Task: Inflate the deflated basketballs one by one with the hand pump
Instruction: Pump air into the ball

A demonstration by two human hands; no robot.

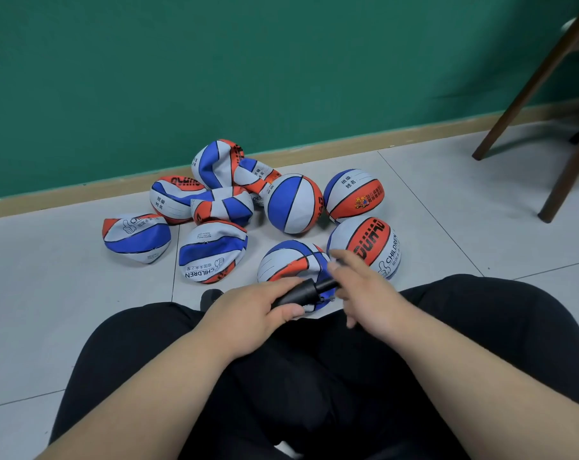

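Note:
My left hand (248,313) grips the barrel of a black hand pump (301,293) just above my lap. My right hand (361,290) lies over the pump's thinner right end, fingers loosely spread and slightly blurred; no clear grip shows. Right behind the pump sits a partly flat blue, white and orange basketball (288,263). Three round, full balls stand further back and to the right (293,204), (353,194), (369,240). Several crumpled flat balls (211,250) lie in a heap to the left, up to the wall.
I sit on a grey tiled floor (82,310) with my legs in black trousers (314,376) spread in front. A green wall (215,61) with a tan skirting board runs behind the balls. Dark wooden chair legs (527,84) stand at the right.

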